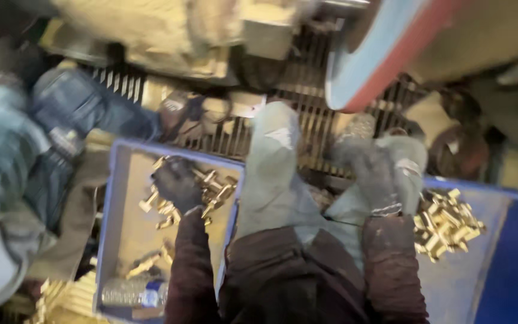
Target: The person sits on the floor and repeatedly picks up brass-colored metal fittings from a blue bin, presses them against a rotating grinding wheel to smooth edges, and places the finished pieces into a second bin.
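Left hand (177, 183), gloved, is closed on brass fittings (211, 187) inside the blue crate (110, 198). Right hand (372, 174), gloved, rests beside a second brass pile (448, 223); its grip cannot be determined.

A clear plastic bottle (133, 293) lies in the near corner of the left blue crate (107, 228). Beyond the crates runs a metal floor grating (307, 120). A blue disc with a red rim (379, 54) stands over the grating's far right part.
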